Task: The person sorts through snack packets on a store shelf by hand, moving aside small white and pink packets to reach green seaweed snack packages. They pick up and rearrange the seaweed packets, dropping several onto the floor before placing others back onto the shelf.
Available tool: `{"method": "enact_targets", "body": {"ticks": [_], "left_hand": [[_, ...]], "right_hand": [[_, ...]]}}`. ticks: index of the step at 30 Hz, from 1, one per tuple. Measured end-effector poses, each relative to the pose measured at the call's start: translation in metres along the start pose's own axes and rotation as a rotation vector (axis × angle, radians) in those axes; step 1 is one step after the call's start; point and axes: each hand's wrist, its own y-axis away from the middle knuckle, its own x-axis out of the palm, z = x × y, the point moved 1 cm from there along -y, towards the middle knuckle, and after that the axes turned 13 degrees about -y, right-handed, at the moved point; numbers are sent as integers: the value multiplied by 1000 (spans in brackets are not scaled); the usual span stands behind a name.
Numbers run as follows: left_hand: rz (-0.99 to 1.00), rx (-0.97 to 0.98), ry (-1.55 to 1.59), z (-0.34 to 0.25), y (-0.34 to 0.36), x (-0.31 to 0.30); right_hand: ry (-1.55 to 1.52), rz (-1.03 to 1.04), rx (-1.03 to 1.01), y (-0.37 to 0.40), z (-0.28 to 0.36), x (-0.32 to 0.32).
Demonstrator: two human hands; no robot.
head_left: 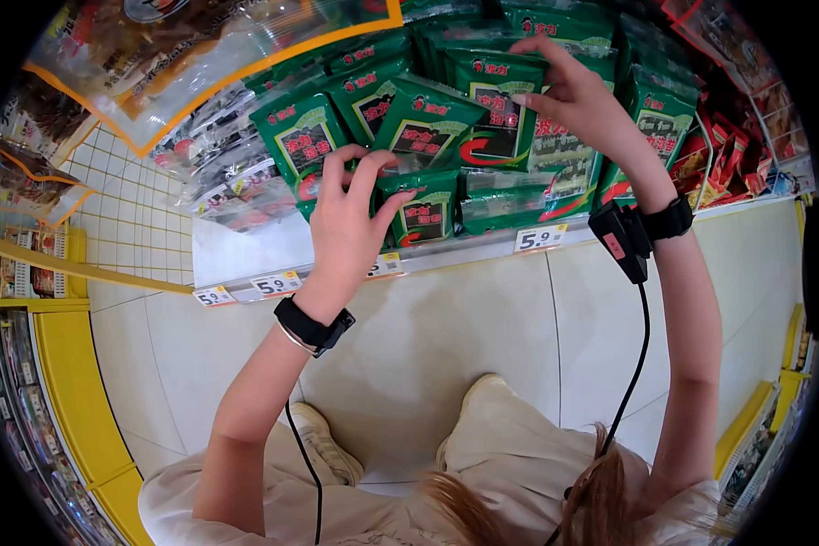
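Observation:
Green seaweed packets with red lettering and dark windows crowd the shelf in front of me. My left hand [348,202] rests over the lower left ones, fingers bent and apart. Its thumb lies at a low front packet [428,217], and its fingertips reach the bottom of a tilted packet [420,132]. Farther right, my right hand [581,98] is at an upright packet [498,114]. The right thumb touches that packet's front and the index finger extends over its top edge, with a gap between them. The other right fingers are partly hidden.
Price tags [541,238] line the shelf's front edge. Clear-wrapped packs [237,164] lie left of the green ones, beside a yellow wire rack [141,196]. Large orange-edged bags [200,55] hang at upper left. Red packets [733,150] fill a basket at right.

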Motion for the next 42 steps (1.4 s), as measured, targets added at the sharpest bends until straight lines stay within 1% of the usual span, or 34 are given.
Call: {"method": "enact_targets", "body": {"ticks": [1,3,4,5,6,7,9,11,13,15,17,18,20,21,23,24,25,27,29,31,32,36,38,39,42], "left_hand": [[4,-1,7,0,0,0],[7,-6,12,1,0,1],[12,-12,19,1,0,1],[17,-17,26,2,0,1],[16,-19,24,1,0,1],[6,-16,26,1,0,1],[-3,-12,28,1,1,2],[6,-24,15,1,2,2],[-1,-17,7,3,4,5],[-6,-13,0,5,5,6],[-39,3,7,7,4,7],[-38,-2,7,8,4,8],[-50,-5,-5,9,4,9],[-49,-7,-3,9,5,10],[-38,-29,-10,9,4,10],[-38,-28,-9,8,4,10],[-71,-28,-9,7,3,10],[-103,-24,-12,6,1,9],[-88,-19,-36,4,0,7],[-96,-1,-36,5,-1,9],[-103,20,-31,6,-2,10],[-59,56,-25,13,-9,9],[79,-41,79,12,-13,4],[80,-41,80,14,-13,5],[73,-28,131,17,-13,7]], "right_hand": [[0,0,1,0,0,2],[409,-334,-553,0,5,4],[407,-331,-556,5,24,7],[355,-298,-594,15,59,11],[303,-265,-632,20,79,15],[301,-263,-634,13,71,22],[394,-116,-704,-3,40,46],[401,-119,-695,-8,35,68],[446,-127,-611,-12,35,84],[409,-123,-634,-14,43,82],[369,-32,-480,-17,55,75],[369,-28,-479,-19,58,69],[378,-65,-620,-29,60,58],[379,-62,-618,-31,58,58],[321,105,-575,-36,55,58],[344,98,-682,-41,45,65],[345,95,-682,-40,48,70],[308,164,-495,-37,54,79],[295,140,-519,-42,51,79],[239,5,-612,-43,52,73],[198,-9,-639,-43,52,71],[125,-24,-668,-44,48,64],[90,-59,-641,-44,44,62],[90,-59,-639,-46,39,65],[141,-201,-654,-50,20,84]]}}
